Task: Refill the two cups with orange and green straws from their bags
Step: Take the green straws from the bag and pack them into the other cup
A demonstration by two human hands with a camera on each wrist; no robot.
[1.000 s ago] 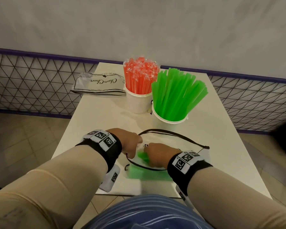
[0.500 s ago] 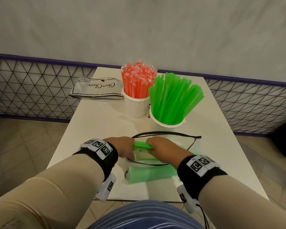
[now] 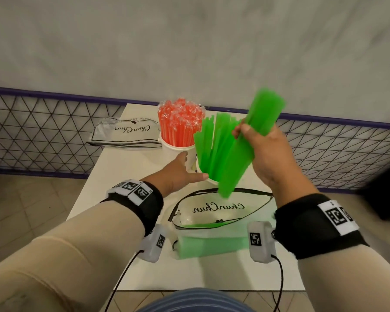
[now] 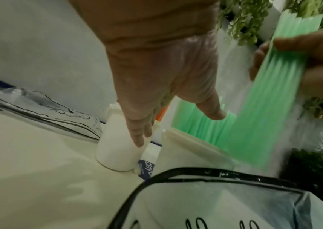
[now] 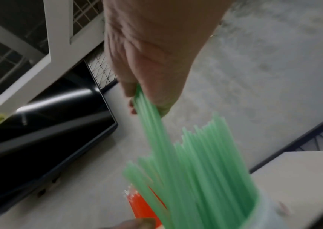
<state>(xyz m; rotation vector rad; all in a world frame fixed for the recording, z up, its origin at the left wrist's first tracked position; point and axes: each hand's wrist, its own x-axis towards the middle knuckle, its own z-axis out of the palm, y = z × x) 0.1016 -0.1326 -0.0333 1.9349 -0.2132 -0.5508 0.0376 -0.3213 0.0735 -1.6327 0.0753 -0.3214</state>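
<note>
Above cup (image 3: 208, 180), right hand (image 3: 265, 154) now lifts green straws (image 3: 246, 145) from bag (image 3: 214, 226).

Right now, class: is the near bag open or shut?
Open. The near bag's black-trimmed mouth gapes wide on the table, with green straws left inside.

Soft even light, motion-blurred wrist views

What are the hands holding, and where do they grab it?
Right hand grips a bunch of green straws around its middle. Left hand holds nothing.
</note>
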